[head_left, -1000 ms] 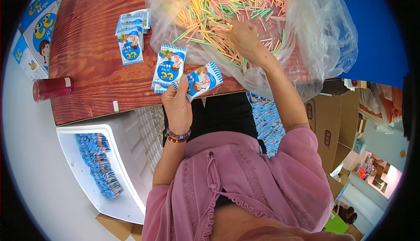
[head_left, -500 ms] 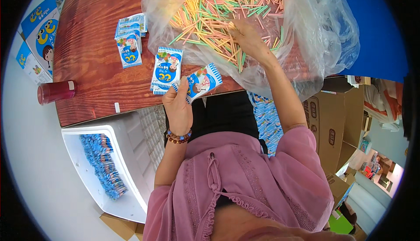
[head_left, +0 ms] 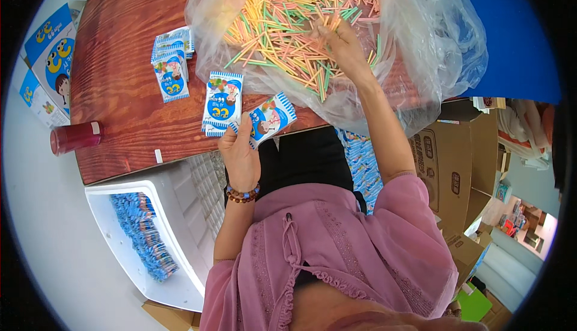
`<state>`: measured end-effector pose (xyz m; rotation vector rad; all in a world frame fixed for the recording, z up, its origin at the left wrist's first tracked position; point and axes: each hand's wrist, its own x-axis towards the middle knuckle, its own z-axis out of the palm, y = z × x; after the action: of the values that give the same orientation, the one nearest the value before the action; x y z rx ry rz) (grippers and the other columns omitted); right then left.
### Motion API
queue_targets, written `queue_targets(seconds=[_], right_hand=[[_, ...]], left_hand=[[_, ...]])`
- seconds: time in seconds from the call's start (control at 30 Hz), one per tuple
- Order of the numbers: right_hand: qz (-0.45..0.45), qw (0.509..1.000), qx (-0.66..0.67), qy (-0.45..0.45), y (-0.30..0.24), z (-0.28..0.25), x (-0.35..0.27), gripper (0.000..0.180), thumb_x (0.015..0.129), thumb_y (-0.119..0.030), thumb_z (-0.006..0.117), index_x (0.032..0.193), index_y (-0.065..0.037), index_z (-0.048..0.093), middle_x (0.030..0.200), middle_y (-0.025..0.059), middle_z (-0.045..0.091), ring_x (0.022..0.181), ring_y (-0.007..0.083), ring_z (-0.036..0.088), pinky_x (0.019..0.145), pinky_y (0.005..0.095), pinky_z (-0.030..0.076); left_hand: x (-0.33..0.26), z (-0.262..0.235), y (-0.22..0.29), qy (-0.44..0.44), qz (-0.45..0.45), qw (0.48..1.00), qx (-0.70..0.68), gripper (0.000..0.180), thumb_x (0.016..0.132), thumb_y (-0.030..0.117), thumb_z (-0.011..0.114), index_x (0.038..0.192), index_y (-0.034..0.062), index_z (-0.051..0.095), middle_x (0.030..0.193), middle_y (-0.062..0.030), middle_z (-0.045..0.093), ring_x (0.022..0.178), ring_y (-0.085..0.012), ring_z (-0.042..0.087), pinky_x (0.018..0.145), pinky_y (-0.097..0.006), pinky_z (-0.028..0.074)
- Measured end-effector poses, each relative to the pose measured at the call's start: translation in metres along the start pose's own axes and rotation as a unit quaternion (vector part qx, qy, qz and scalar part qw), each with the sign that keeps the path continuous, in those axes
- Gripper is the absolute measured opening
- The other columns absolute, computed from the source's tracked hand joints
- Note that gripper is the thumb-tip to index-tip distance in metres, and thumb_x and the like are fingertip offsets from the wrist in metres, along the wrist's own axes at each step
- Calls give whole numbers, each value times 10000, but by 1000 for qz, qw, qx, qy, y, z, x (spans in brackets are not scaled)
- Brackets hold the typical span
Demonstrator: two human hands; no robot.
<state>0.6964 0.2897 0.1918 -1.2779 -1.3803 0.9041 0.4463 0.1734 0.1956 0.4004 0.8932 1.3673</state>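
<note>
My left hand [head_left: 241,158], with a beaded bracelet at the wrist, pinches a small blue-and-white packet [head_left: 271,119] near the table's front edge. Just left of it lies a stack of similar packets [head_left: 222,101]. My right hand [head_left: 344,47] is over a heap of thin pink, yellow and green sticks [head_left: 288,21], spread on a clear plastic bag [head_left: 421,60]. Its fingers are closed around a few of these sticks. How many it holds is hard to make out.
Farther left on the red-brown wooden table [head_left: 120,84] lies another packet pile [head_left: 172,66]. A dark red cylinder [head_left: 77,137] rests at the left edge. Below stands a white foam box [head_left: 99,223] with many packets inside. Cardboard boxes [head_left: 442,168] are at the right.
My right hand has drawn up slightly from the sticks, and its fingers show more plainly with sticks between them. The left hand keeps hold of the packet. The whole view has shifted a little.
</note>
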Motion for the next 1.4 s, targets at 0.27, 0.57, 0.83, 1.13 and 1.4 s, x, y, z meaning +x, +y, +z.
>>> queue_targets(seconds=[0.27, 0.57, 0.83, 1.13, 1.4], right_hand=[[0, 994, 78, 80, 17, 0, -5, 113, 951, -139, 533, 1012, -48, 563, 955, 36, 636, 819, 110, 566, 770, 258, 446], [-73, 964, -243, 82, 32, 4, -3, 182, 921, -154, 564, 1061, -42, 533, 936, 101, 585, 903, 212, 557, 821, 311, 432], [-62, 948, -305, 70, 40, -6, -4, 215, 968, -292, 477, 970, -82, 523, 929, 66, 584, 1014, 210, 532, 1056, 475, 185], [-3, 997, 39, 64, -12, -17, -9, 209, 1006, -228, 410, 1012, -53, 524, 1060, 100, 626, 1147, 254, 540, 1062, 436, 266], [-94, 873, 478, -18, -63, 36, -26, 195, 1004, -207, 403, 1049, -90, 551, 1194, 192, 609, 1328, 366, 387, 1128, 490, 223]], left_hand=[[0, 6, -2, -10, -2, 1000, 3, 105, 941, 80, 582, 954, 15, 663, 948, -35, 681, 826, -80, 640, 752, -260, 518], [0, 7, -2, -2, -10, 1000, 0, 122, 951, 86, 567, 964, 17, 666, 949, -41, 683, 830, -88, 645, 757, -264, 522], [4, 8, -2, -12, -17, 1000, 7, 121, 949, 88, 571, 963, 17, 668, 941, -44, 686, 829, -92, 649, 760, -268, 528], [14, 26, -1, -9, -15, 1000, -4, 126, 968, 131, 550, 964, 45, 642, 955, -33, 673, 871, -102, 642, 778, -289, 520], [44, 33, -14, -91, -7, 992, -90, 156, 977, 176, 542, 930, 60, 635, 939, -20, 674, 850, -108, 638, 752, -299, 514]])
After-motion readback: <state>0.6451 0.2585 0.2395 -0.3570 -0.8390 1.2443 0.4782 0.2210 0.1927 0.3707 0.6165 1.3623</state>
